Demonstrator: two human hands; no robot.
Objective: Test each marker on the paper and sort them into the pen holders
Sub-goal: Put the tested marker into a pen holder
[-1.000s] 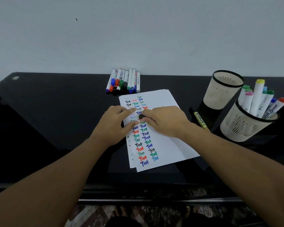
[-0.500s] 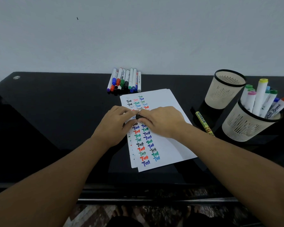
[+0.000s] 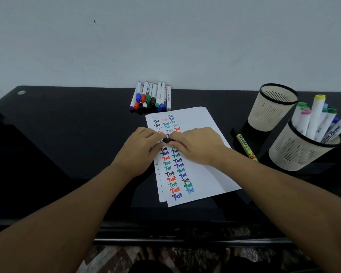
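Observation:
A stack of white paper [image 3: 207, 174] lies on the black table, covered with rows of coloured "Test" words. Over its upper part my left hand [image 3: 138, 150] and my right hand [image 3: 197, 146] meet, both pinching a small black marker [image 3: 167, 140] of which only a short dark piece shows between the fingertips. Whether it is capped is hidden. Several unsorted markers [image 3: 152, 97] lie in a row at the table's back edge. Two beige pen holders stand at the right: the far one [image 3: 272, 109] looks empty, the near one [image 3: 299, 152] holds several markers.
A yellow marker [image 3: 246, 146] lies on the black table [image 3: 67, 144] between the paper and the holders. The white wall rises directly behind the table. The table's front edge runs below my forearms, with patterned floor beneath.
Both hands have drawn slightly closer together over the paper, fingertips now tight around the black marker. The view has shifted a little.

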